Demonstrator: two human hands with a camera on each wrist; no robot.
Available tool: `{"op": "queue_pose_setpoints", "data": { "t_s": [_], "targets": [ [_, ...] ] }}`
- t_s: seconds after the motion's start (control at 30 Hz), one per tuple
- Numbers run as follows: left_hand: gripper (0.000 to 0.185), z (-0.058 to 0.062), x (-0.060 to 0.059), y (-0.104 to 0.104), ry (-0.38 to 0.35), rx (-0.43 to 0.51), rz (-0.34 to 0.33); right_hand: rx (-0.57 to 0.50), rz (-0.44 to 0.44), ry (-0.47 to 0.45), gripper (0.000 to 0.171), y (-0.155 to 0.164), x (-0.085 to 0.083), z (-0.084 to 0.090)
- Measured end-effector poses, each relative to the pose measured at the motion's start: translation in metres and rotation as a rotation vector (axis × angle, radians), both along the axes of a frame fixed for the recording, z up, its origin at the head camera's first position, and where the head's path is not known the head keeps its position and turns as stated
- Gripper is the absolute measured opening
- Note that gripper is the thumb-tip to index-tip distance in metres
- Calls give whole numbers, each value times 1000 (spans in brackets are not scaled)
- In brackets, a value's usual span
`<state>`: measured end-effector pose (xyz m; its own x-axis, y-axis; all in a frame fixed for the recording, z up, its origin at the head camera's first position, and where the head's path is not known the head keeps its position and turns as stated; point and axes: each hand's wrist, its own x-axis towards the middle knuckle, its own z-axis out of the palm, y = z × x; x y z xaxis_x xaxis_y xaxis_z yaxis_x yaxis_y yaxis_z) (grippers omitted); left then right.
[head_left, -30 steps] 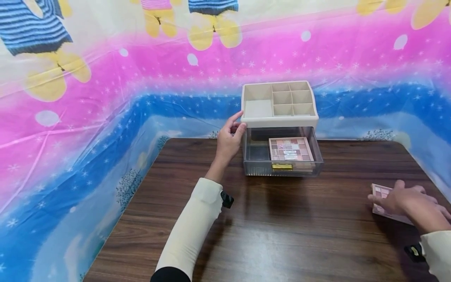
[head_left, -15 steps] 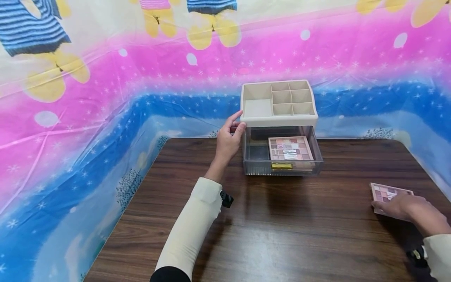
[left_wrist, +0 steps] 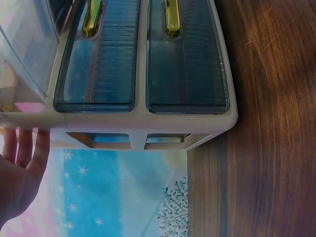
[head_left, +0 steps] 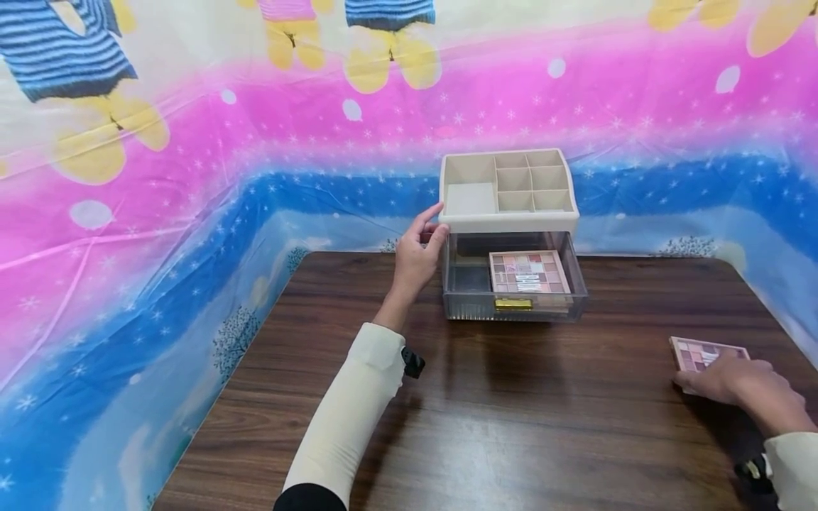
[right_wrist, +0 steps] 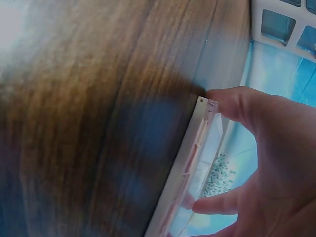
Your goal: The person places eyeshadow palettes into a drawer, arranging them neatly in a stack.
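A beige organizer (head_left: 508,188) with a divided top tray stands at the table's far side. Its clear drawer (head_left: 473,301) is pulled out, with a pink eyeshadow palette (head_left: 529,272) lying inside behind a gold handle (head_left: 513,304). My left hand (head_left: 418,248) rests against the organizer's left side, fingers straight (left_wrist: 22,153), thumb at the tray's corner. At the right edge of the table my right hand (head_left: 735,383) pinches a second pink palette (head_left: 699,353). In the right wrist view, thumb and a finger (right_wrist: 237,106) grip the palette (right_wrist: 190,163) by its edges, tilted off the wood.
The dark wooden table (head_left: 511,411) is backed by a bright pink and blue printed sheet (head_left: 192,177) that wraps the left and far sides. The left wrist view shows two drawer fronts of the organizer (left_wrist: 143,121) with gold handles.
My right hand has slid back from covering the second palette to gripping its near end, so more of the palette shows. The left hand and the organizer have stayed put.
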<state>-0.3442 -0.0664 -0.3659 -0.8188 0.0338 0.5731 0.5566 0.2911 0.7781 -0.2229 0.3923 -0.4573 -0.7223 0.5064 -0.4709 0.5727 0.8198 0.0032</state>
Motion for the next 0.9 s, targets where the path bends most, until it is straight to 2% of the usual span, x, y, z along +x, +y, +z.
{"op": "queue_pose_setpoints", "data": {
  "t_s": [0.17,0.27,0.43,0.67,0.9],
  "targets": [
    [42,-2,0,1,-12,-4,5,-24,-7,51,116,2,3,0],
    [42,-2,0,1,-7,-2,4,-38,42,107,115,3,3,7],
    [42,-2,-2,1,4,-2,6,-57,174,245,118,-2,3,24],
    [43,-1,-1,0,13,-9,5,-53,351,476,115,-21,12,60],
    [43,-2,-1,1,13,-2,2,-75,551,667,100,-36,14,101]
  ]
}}
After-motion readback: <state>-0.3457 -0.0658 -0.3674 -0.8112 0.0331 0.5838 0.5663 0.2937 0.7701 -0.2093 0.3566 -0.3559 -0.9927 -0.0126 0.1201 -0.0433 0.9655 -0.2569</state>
